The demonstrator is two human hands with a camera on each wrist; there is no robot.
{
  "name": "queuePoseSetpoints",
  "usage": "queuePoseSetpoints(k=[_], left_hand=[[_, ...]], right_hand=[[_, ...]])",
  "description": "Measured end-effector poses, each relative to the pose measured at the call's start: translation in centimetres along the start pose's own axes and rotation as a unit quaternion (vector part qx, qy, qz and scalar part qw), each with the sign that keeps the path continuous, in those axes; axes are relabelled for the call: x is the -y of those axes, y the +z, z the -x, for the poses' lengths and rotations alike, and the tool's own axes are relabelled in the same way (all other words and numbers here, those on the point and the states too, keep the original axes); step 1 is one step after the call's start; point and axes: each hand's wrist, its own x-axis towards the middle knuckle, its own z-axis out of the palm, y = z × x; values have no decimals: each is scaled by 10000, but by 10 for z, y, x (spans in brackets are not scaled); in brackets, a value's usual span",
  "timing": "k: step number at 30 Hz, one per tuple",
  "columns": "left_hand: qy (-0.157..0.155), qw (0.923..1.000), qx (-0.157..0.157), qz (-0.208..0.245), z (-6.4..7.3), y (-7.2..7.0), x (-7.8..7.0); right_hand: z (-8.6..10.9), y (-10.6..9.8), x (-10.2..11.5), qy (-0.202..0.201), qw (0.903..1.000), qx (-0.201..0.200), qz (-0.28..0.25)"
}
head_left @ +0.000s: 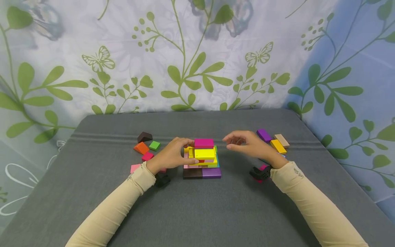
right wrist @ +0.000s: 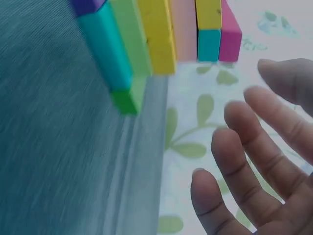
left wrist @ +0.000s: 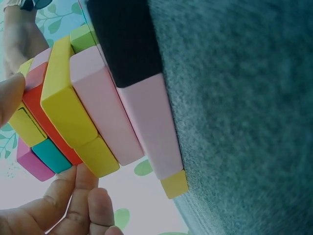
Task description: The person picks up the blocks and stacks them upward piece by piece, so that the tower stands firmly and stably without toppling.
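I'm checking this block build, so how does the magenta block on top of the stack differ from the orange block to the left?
The magenta block is rectangular, while the orange block is wedge-shaped. The magenta block tops the stack; the orange block lies on the table. Both are single-coloured.

2 arms [head_left: 106, 209] reach forward; left grip [head_left: 173, 154] curved, right grip [head_left: 247, 145] raised, fingers loosely bent.

Left of the block stack [head_left: 204, 154], topped magenta over yellow, sits an orange block [head_left: 141, 148]; right, a purple block [head_left: 263, 135]; behind, pale backdrop [head_left: 197, 58] patterned with green leaves.
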Motion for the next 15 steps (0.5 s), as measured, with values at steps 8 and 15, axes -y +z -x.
queuePoseSetpoints(k=[8,15], left_hand=[[-11,10000,-16,-33,-1,0,1],[16,10000,-21,-40,-2,1,2]], right_hand=[[41,-24,-16,14,9995,291,137],[68,-44,-32,-13,9971,737,176]])
